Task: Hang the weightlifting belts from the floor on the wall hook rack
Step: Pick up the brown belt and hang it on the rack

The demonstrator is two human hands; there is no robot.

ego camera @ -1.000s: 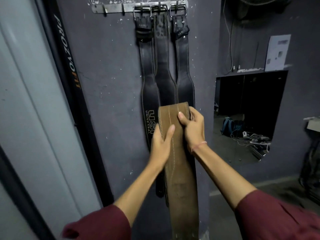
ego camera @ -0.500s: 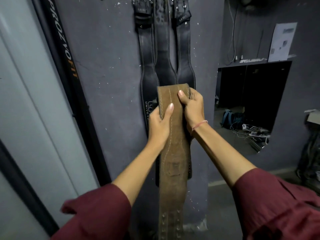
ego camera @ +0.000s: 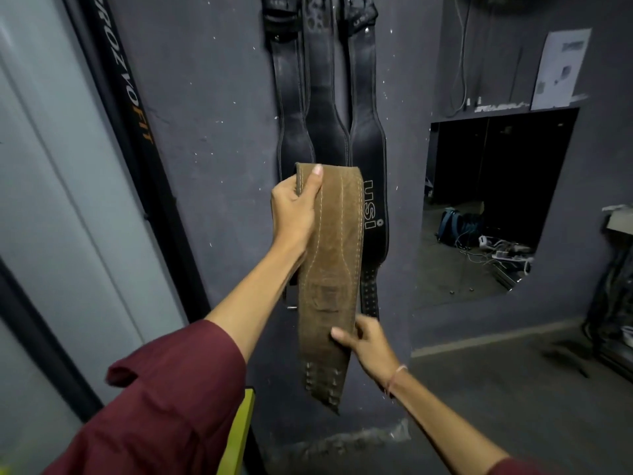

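The brown belt (ego camera: 330, 269) hangs in mid-air in front of the wall (ego camera: 205, 132), held by both hands and touching no hook. Its long axis runs nearly straight from 12 o'clock to 6 o'clock, the punched tail end drifting slightly toward 5. At the top it is doubled over into a fold, and the half behind is hidden, so where the buckle sits cannot be told.

The left hand (ego camera: 294, 210) grips that fold from the 9 o'clock side, thumb (ego camera: 317, 173) laid over the front face and the rest curled round the edge to the back. The right hand (ego camera: 368, 341) is the lower one. It pinches the strap from 3 o'clock just above the holes, thumb on the front and fingers (ego camera: 368, 325) wrapped behind.

Three black belts (ego camera: 325, 114) already hang on the wall just behind the fold and run off the top of the view at 12 o'clock. The hook rack itself is out of sight, and I judge it lies straight up along the belt's own line.

So the coming move probably turns on the vertical gap – the fold is level with the black belts' widest parts, well below any hook. The left hand is the nearer to the rack, and whichever end carries the buckle would likely have to be found and raised toward 12 o'clock.
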